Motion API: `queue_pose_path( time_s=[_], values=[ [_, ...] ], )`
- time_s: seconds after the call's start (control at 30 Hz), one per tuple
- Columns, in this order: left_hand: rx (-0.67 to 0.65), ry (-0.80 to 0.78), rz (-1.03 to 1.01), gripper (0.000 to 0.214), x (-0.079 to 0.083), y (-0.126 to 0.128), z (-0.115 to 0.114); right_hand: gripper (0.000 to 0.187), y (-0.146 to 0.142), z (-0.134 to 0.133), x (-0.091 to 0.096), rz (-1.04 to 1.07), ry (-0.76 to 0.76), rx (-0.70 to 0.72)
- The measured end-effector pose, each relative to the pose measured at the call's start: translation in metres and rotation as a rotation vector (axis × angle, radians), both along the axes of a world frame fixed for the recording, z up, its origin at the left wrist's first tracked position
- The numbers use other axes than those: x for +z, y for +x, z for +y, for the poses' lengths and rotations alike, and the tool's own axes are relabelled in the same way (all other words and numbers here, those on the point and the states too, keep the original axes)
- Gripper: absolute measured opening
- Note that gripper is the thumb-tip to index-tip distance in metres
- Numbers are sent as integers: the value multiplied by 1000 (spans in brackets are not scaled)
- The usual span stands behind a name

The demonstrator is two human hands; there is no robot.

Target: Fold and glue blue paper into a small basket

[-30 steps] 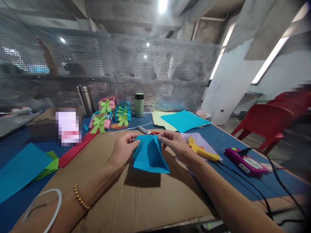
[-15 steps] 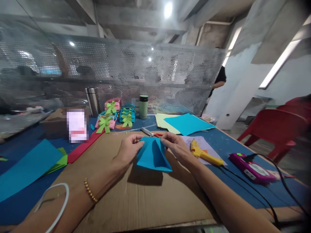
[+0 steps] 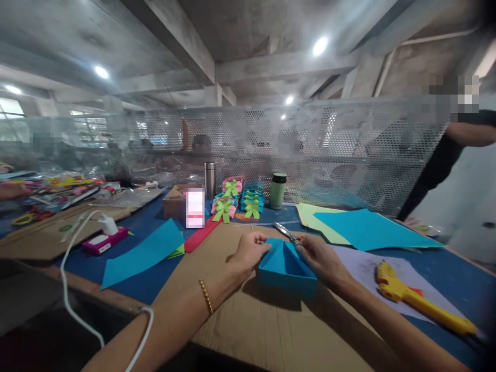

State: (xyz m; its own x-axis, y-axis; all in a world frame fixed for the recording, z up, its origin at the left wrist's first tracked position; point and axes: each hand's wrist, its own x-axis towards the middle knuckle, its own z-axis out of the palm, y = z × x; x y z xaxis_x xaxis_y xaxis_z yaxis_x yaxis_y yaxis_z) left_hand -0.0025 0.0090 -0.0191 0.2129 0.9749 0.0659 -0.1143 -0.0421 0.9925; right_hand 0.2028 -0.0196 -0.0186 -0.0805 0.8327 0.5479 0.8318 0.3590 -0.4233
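Observation:
A folded blue paper box (image 3: 287, 279) is held just above the brown cardboard sheet (image 3: 240, 333), its near wall upright and its inside facing me. My left hand (image 3: 251, 252) pinches the box's far left corner between thumb and fingers. At the far right corner my right hand (image 3: 321, 256) grips the paper in the same way. Right behind the box lie scissors (image 3: 284, 231), their handles partly hidden by my right hand. A yellow glue gun (image 3: 414, 297) rests on a lilac paper sheet (image 3: 358, 261) to the right.
Small pink and blue paper baskets with green bows (image 3: 251, 204) stand at the back, near a green tumbler (image 3: 278, 192) and a steel flask (image 3: 210, 181). Blue sheets (image 3: 372, 227) lie back right. A white cable (image 3: 65, 289) hangs at left. A person (image 3: 437, 160) stands behind the mesh.
The view has swung left, bringing the left side of the table into sight. The blue paper's near wall now stands up, showing a box shape. Both hands keep hold of it.

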Motion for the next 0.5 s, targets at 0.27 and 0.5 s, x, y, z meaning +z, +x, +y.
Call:
queue_pose_path(
  time_s=[0.27,0.5],
  values=[
    [56,-59,50,16,-8,-13,8,16,-21,14,-12,-77,-100,-63],
    [-18,-45,86,17,-12,-10,10,20,-21,-8,-9,48,-70,23]
  ],
)
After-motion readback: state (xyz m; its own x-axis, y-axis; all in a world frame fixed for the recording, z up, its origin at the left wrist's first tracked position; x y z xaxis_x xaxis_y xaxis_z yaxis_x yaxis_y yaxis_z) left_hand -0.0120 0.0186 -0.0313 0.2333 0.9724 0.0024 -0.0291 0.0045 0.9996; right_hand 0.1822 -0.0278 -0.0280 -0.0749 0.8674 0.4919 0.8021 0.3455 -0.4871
